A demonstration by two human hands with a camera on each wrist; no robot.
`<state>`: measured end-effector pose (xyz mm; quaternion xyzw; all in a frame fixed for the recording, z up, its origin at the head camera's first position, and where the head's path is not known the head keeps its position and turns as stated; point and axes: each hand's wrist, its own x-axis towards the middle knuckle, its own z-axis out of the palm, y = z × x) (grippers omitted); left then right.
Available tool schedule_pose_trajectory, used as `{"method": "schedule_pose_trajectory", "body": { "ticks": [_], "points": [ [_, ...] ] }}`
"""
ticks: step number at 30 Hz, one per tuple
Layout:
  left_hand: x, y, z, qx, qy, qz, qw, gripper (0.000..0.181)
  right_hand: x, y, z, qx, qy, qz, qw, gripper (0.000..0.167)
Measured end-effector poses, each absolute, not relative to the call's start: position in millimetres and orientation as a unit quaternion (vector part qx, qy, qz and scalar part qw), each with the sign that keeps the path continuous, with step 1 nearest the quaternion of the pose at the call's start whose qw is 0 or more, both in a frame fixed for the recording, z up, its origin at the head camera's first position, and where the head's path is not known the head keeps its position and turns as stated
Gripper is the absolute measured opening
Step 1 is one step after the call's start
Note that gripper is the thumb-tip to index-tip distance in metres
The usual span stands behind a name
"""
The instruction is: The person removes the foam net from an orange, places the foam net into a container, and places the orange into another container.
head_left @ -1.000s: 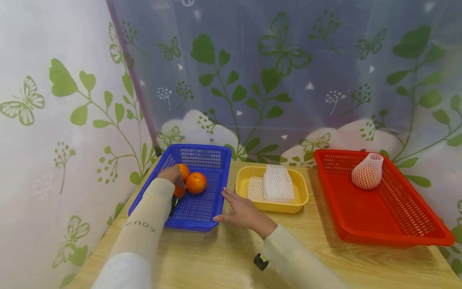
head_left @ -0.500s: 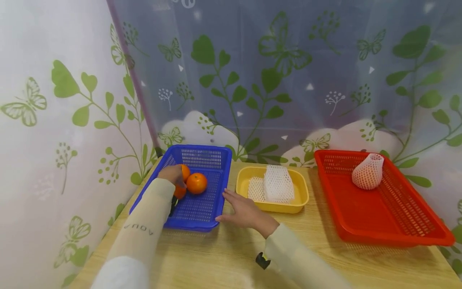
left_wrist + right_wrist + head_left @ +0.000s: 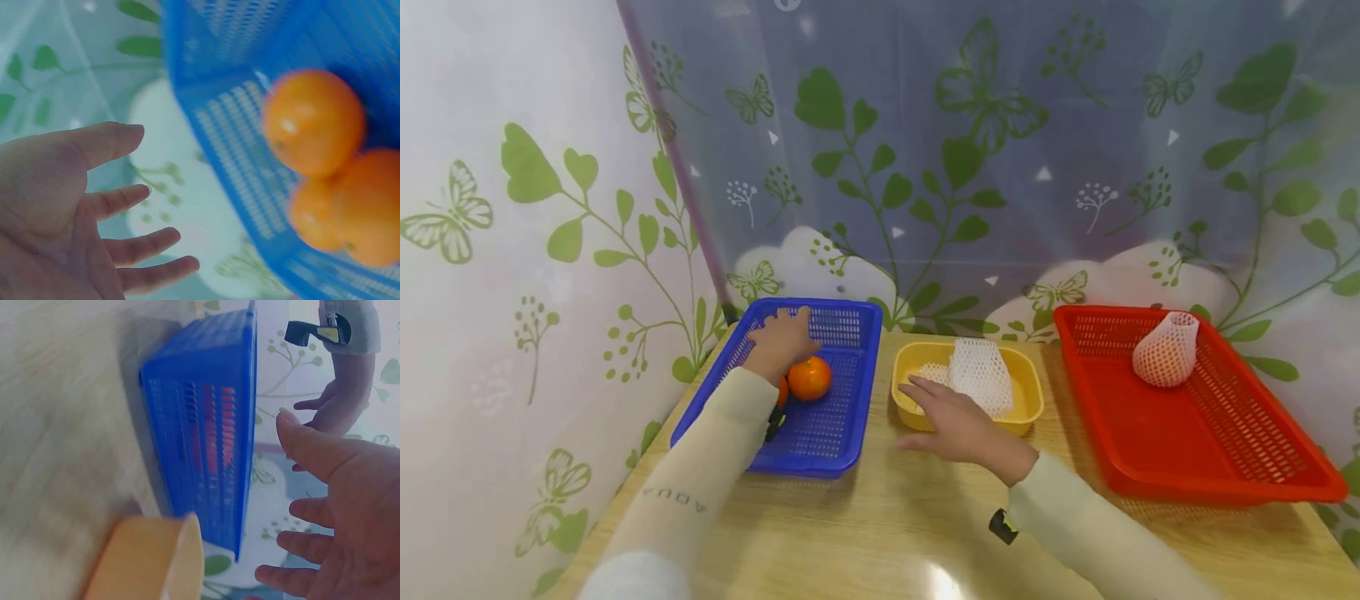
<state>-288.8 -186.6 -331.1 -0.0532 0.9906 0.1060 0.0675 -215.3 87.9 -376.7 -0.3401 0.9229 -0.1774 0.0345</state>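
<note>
Three oranges [image 3: 314, 122] lie bunched together in the blue basket [image 3: 852, 417], and the left forearm hides part of them in the head view. My left hand [image 3: 781, 340] hovers over the basket's back half with its fingers spread and nothing in its palm. In the left wrist view its fingers [image 3: 147, 244] stretch out apart from the fruit. My right hand [image 3: 962, 429], fingers extended and holding nothing, is above the front left of the yellow tray [image 3: 1028, 400]. White foam nets [image 3: 981, 379] lie in that tray, partly covered by the hand.
To the right stands a red basket [image 3: 1157, 442] with one fruit in a foam net [image 3: 1165, 354]. All the containers sit on a wooden table [image 3: 880, 533]. A patterned curtain [image 3: 910, 167] closes off the back and left.
My left hand has let go of the oranges and risen toward the back of the blue basket. The right hand has left that basket's edge and moved right to the yellow tray.
</note>
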Motion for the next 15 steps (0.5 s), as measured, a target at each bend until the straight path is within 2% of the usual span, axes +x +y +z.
{"method": "schedule_pose_trajectory", "body": {
  "ticks": [8,15],
  "points": [
    [-276,-143,-314,0.006,0.994,0.099,0.042,0.067,-219,133,-363,-0.328,0.932,-0.149,0.022,0.081],
    [-268,-100,-317,0.058,0.992,0.113,0.009,0.064,-230,177,-349,-0.308,0.944,-0.116,0.015,0.082]
  ]
}}
